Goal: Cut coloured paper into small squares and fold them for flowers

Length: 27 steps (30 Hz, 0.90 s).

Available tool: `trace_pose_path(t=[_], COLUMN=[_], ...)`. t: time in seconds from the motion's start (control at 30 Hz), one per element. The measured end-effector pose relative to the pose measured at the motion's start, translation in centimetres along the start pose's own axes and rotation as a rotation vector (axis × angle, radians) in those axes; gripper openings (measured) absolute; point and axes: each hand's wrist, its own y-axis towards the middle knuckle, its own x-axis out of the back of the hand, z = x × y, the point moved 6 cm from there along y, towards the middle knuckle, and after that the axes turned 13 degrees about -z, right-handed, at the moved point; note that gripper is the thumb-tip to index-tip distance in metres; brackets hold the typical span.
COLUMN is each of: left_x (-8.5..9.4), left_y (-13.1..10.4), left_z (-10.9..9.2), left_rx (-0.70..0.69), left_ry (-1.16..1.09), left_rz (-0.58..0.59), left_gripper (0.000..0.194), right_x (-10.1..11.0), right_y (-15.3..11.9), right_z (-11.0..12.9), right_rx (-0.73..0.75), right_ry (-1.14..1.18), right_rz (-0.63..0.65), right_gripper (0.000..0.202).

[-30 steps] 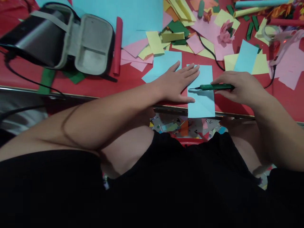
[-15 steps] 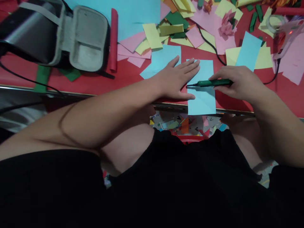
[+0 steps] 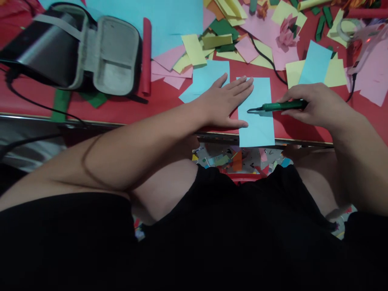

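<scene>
Spread flat, my left hand [image 3: 224, 103] presses on the left side of a light blue paper rectangle [image 3: 257, 135], whose near end sticks out past the table edge. My right hand [image 3: 321, 105] is closed around a slim green-handled tool [image 3: 280, 106] with a narrow dark pointed tip; its exact kind is unclear. The tip lies over the paper's middle, right of my left fingers. Whether it touches the paper I cannot tell. Partly under my left wrist side lies another blue paper piece [image 3: 209, 74].
An open grey-lined case [image 3: 117, 56] and a red roll [image 3: 146, 56] lie at the left. Behind are yellow paper strips [image 3: 194, 50], a pink paper flower [image 3: 287, 32] and a black cord [image 3: 263, 56]. A glue gun [image 3: 363, 48] with a red light lies at the right.
My right hand has moved the green-handled tool rightward, so its tip has gone from the paper's left edge toward its middle. My left hand stays on the paper. The view has shifted slightly.
</scene>
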Motion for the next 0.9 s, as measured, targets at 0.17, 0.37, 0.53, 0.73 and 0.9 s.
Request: trace_pose_path(t=[0.17,0.37,0.53,0.73,0.9], left_x=[0.1,-0.1,-0.3,0.5,0.6], left_y=[0.0,-0.2,-0.2,-0.2,-0.1], left_z=[-0.1,0.1,0.2,-0.7,-0.8], left_rx=[0.002,0.013,0.010,0.064,0.077], left_ry=[-0.015,-0.018,0.016,0.054,0.049], left_rz=[0.001,-0.018,0.040,0.151,0.159], left_gripper=[0.132,0.132,0.135,0.131,0.131], right_x=[1.7,3.3,4.6,5.9,4.3], right_y=[-1.4,-4.0,-6.4,-7.0,-4.5], right_z=[-1.8,-4.6,-7.7,-11.0,-9.7], right_rx=[-0.085,-0.206,-0.272,-0.367,-0.361], right_ry=[0.000,-0.014,-0.030,-0.092,-0.295], right_rz=[-0.063,-0.057,-0.074,-0.286,-0.250], right_gripper=[0.027,0.028,0.041,0.042,0.047])
